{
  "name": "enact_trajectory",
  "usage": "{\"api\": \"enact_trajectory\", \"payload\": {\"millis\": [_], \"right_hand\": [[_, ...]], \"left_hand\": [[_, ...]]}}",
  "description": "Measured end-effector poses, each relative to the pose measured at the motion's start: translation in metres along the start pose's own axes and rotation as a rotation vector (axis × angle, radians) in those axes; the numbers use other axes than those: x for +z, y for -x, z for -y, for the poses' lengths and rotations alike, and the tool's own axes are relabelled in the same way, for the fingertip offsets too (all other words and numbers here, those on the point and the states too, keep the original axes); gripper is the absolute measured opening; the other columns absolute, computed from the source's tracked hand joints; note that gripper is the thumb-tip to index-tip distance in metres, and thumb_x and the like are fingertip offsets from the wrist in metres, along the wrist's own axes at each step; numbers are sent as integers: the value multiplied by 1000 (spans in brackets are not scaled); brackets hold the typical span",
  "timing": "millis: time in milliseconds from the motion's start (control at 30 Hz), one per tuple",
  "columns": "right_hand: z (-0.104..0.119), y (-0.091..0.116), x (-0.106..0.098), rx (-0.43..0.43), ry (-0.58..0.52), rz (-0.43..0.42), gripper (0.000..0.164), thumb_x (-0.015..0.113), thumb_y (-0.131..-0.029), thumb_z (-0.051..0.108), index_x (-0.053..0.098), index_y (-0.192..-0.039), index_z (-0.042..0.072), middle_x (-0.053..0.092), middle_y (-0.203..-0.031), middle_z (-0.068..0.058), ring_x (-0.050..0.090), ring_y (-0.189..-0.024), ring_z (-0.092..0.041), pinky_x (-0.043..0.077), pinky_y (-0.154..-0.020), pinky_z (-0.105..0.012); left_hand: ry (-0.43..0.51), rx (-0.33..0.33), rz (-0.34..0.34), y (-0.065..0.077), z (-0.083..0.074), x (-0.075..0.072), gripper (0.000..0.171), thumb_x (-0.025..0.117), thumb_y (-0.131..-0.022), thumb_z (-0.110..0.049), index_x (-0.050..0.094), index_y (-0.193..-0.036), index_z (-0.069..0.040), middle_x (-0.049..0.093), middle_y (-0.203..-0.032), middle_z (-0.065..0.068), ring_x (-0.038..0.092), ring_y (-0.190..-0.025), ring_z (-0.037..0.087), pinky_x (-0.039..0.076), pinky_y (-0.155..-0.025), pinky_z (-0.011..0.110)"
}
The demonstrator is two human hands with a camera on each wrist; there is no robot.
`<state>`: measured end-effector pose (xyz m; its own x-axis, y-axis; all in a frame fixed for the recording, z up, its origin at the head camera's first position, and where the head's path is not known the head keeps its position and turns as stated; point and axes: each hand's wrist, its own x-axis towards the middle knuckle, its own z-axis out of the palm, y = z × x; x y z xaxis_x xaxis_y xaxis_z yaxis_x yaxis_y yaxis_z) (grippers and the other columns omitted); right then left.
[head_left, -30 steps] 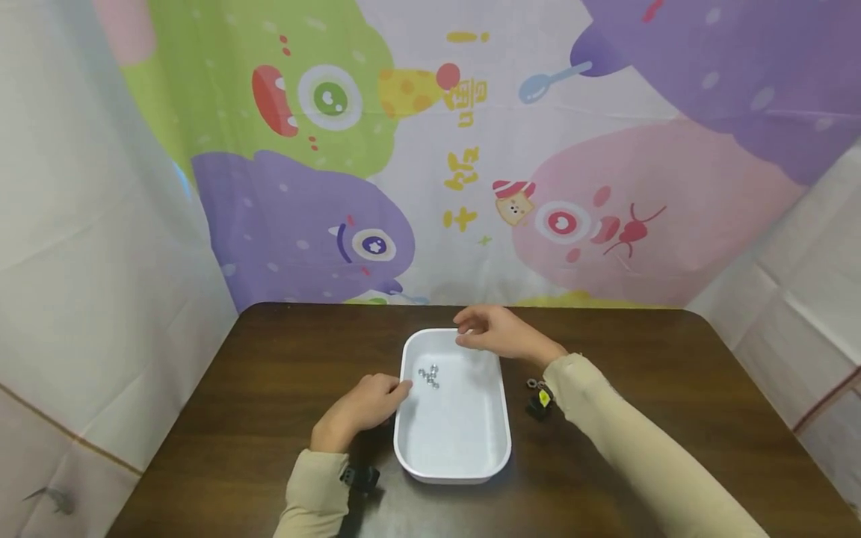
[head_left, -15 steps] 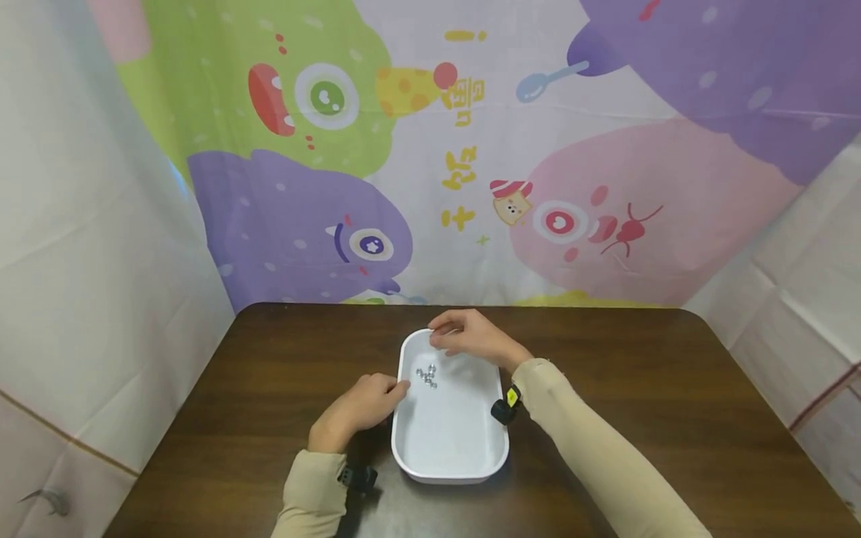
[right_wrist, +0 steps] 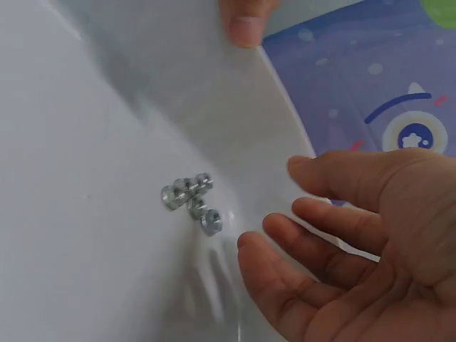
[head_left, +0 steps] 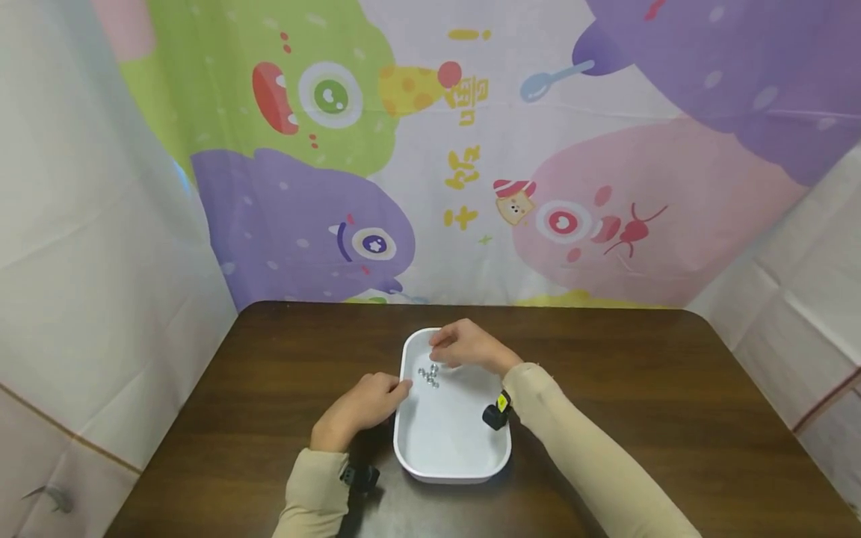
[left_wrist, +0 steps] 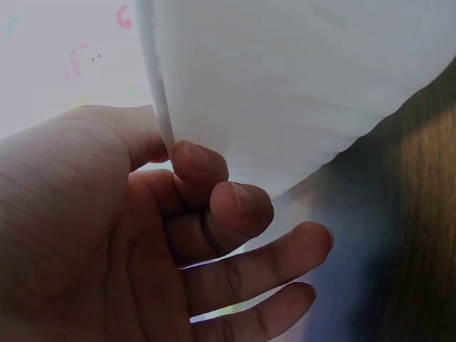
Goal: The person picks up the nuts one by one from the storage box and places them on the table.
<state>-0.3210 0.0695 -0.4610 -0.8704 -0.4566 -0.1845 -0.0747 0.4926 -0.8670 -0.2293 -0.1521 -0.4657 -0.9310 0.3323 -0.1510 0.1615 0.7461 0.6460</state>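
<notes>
Several small silvery hex nuts [head_left: 430, 376] lie in a cluster inside a white tray [head_left: 452, 441], near its far left side. My left hand [head_left: 366, 403] pinches the tray's left rim; in the left wrist view the thumb is inside the wall [left_wrist: 235, 78] and curled fingers are outside. Over the far end of the tray hovers my right hand [head_left: 471, 347]. In the right wrist view its fingers [right_wrist: 274, 281] are loosely bent and spread, with nothing between them, beside the nuts [right_wrist: 191, 196] but apart from them.
The tray stands on a dark brown wooden table [head_left: 289, 359]. Behind it hangs a cartoon-printed curtain [head_left: 430, 254], and pale cloth [head_left: 101, 261] closes the sides. My right sleeve [head_left: 578, 426] crosses the tray's right edge, with a black wrist camera [head_left: 496, 415] there.
My right hand has moved left and slightly nearer, over the tray towards the nuts. A hex nut seen earlier on the table right of the tray is now out of sight. The left hand stays put.
</notes>
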Motion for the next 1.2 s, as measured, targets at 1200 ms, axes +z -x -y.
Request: {"api": "enact_trajectory", "payload": {"millis": [1200], "right_hand": [[-6,0,22,-83,395,-14,5,77,-82,-1,75,-84,4,64,-70,0,56,-64,-11,47,-60,-22]], "left_hand": [[-39,34,-30,1,0,0,42,48,-107,-28,60,-71,-12,49,-59,-1,49,-56,13,41,-56,30]]}}
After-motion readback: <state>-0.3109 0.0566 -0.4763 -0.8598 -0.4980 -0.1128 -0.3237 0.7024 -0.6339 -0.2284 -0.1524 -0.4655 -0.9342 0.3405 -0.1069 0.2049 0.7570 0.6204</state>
